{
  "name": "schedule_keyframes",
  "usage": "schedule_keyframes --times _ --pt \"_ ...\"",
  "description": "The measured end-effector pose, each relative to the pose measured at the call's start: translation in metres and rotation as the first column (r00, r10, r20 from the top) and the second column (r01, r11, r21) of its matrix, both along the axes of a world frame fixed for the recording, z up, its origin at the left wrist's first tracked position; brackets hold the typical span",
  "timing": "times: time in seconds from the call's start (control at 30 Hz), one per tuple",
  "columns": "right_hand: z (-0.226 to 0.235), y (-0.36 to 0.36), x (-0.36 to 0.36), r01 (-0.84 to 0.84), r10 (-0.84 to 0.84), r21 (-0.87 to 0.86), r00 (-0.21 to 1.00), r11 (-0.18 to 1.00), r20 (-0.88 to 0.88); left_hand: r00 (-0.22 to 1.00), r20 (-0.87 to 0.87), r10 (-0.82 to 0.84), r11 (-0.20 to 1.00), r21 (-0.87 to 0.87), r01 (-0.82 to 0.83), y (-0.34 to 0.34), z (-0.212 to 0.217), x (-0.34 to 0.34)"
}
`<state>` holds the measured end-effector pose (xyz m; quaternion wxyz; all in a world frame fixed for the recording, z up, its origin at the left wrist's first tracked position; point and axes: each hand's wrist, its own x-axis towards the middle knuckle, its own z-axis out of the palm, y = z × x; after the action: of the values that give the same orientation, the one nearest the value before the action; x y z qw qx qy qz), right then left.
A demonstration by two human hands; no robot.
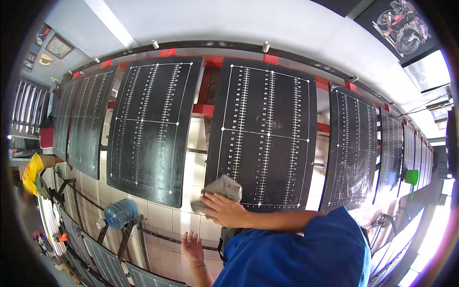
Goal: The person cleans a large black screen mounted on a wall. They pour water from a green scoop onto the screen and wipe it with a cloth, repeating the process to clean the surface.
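Note:
My right hand (pixel 222 209) presses a crumpled grey cloth (pixel 225 187) against the near left corner of a black board (pixel 282 165). White ruled lines, dots and numbered scales cover that board. My right arm, in a blue sleeve, reaches across its near edge from the right. Lower and further left, my left hand (pixel 192 247) is raised over the tiled floor with fingers apart and nothing in it. To the left of the cloth lies a second, similar black board (pixel 148 134), with a gap between the two.
More marked boards, such as one on the right (pixel 351 148), continue along a red frame (pixel 204 110) by the wall. A blue water jug (pixel 120 214) rests on black metal bars at left. A person in a yellow top (pixel 32 173) is at far left. Something green (pixel 411 177) hangs at right.

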<state>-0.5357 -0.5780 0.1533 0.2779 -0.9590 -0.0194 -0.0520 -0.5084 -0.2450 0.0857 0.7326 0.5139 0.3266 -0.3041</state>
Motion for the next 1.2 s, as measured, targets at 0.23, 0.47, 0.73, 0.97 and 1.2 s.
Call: schedule_keyframes --times 0.23,0.47,0.73,0.97,1.2 --pt "-0.026 -0.214 0.125 0.496 -0.454 -0.189 0.862 0.848 0.227 0.953 -0.201 -0.229 0.968 0.059 0.245 0.038 -0.042 -0.039" --pt "-0.026 -0.419 0.072 0.851 -0.860 -0.191 0.507 0.489 0.060 0.935 -0.309 -0.175 0.946 0.212 0.247 0.094 -0.029 -0.090" --pt "-0.049 -0.403 -0.095 0.898 -0.824 -0.196 0.440 0.394 0.357 0.909 -0.260 -0.326 0.942 -0.005 0.337 0.107 -0.074 -0.089" --pt "-0.018 -0.039 -0.252 0.734 -0.737 -0.113 0.676 0.670 0.020 0.962 -0.178 -0.209 0.978 -0.047 0.204 0.110 -0.086 -0.092" --pt "-0.029 -0.087 -0.125 0.885 -0.915 -0.269 0.403 0.381 0.030 0.973 -0.147 -0.178 0.983 0.029 0.184 0.122 -0.053 -0.109"
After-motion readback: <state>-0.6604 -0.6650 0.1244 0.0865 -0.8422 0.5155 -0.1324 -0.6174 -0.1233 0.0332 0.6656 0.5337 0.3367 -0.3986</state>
